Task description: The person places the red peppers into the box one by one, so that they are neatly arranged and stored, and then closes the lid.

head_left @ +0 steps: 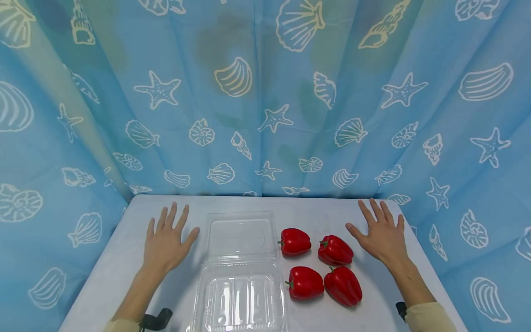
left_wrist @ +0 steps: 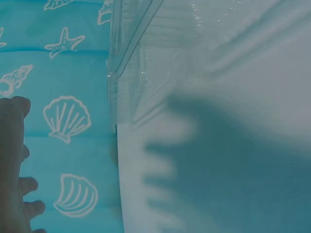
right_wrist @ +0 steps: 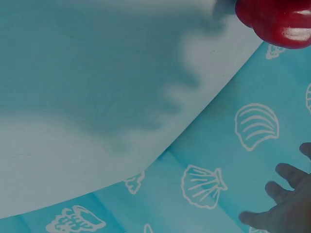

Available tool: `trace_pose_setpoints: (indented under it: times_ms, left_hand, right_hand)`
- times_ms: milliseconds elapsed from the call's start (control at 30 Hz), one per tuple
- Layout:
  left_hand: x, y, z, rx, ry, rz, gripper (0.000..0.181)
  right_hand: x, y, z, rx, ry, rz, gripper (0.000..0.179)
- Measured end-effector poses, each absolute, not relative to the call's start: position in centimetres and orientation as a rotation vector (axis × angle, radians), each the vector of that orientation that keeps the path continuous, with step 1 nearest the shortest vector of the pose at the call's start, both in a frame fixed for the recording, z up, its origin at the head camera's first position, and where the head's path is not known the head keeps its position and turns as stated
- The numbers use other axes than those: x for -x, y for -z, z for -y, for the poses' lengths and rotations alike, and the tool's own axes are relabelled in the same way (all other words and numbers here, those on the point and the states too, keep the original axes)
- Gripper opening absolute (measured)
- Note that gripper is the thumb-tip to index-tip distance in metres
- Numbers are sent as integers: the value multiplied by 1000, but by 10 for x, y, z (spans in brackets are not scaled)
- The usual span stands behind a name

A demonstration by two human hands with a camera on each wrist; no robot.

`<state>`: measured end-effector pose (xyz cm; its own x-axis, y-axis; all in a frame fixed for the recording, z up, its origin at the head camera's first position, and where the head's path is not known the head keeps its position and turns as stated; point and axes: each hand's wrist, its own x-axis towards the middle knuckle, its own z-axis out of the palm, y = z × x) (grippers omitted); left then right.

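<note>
My left hand (head_left: 165, 244) is spread with straight fingers over the left side of the table, holding nothing. To its right lies a clear plastic clamshell container (head_left: 240, 262), its lid folded back away from me and its tray toward me. Several red bell peppers (head_left: 304, 283) sit in a loose cluster right of the container, two behind and two in front. Beyond them on the right, my right hand (head_left: 383, 234) is likewise spread and holds nothing. In the right wrist view, part of one red pepper (right_wrist: 279, 22) shows at the top corner.
The white table (head_left: 174, 295) has its far edge against a blue curtain (head_left: 257, 138) printed with shells and starfish, which also runs along both sides. Dark wrist straps (head_left: 157, 319) sit at the sleeve ends. Hand shadows fall on the tabletop.
</note>
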<state>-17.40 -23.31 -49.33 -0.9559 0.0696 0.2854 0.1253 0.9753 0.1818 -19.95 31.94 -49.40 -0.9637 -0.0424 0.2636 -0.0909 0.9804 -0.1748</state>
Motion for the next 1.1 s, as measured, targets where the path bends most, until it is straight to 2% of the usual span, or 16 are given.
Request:
trace_pose_setpoints:
  times_ms: [500, 800, 1100]
  left_hand:
    - [153, 513, 239, 238, 625, 2816, 68]
    - [141, 527, 241, 280, 1094, 2832, 63]
    - [131, 540, 243, 215, 1475, 2866, 65]
  right_hand:
    - [192, 495, -318, -167, -510, 2940, 90]
    - [186, 502, -320, -227, -865, 3030, 90]
    - [183, 512, -319, -317, -1169, 3087, 88]
